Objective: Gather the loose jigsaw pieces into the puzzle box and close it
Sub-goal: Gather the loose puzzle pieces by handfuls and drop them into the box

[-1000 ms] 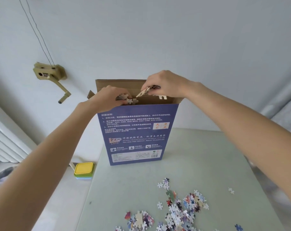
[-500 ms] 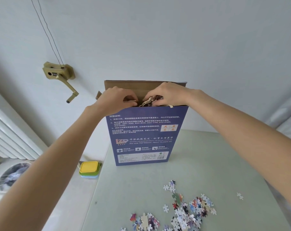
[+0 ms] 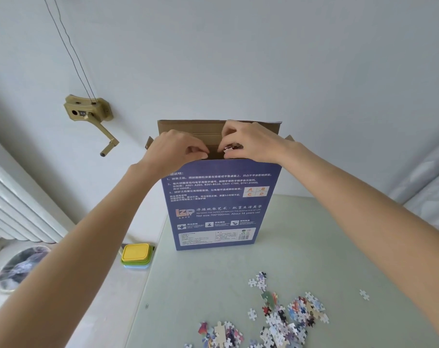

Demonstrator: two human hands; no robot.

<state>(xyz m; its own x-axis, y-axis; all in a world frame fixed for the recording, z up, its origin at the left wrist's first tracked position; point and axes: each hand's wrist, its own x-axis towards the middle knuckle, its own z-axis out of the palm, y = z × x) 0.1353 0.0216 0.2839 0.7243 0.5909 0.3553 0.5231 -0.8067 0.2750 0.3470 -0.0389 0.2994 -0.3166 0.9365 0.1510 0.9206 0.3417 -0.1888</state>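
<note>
Now, step in hand: dropping a pinch of pieces into the puzzle box (image 3: 219, 204), upright at 12 o'clock with its top flaps open.
Right hand (image 3: 248, 143): curled over the opening, fingertips pinching a few pieces.
Left hand (image 3: 174, 149): fingers bunched at the front rim; contents, if any, cannot be made out.
Doing it well: let go only once well inside the mouth; steady the tall box against tipping.
Loose jigsaw pieces (image 3: 276, 317): scattered at 5 o'clock, well apart from the box.
Surface: pale green table (image 3: 201, 285).
Room: white wall; stacked lidded containers (image 3: 136, 254) at 8 o'clock; radiator (image 3: 15, 204) at 9 o'clock; wall crank (image 3: 91, 116) at 10 o'clock.
</note>
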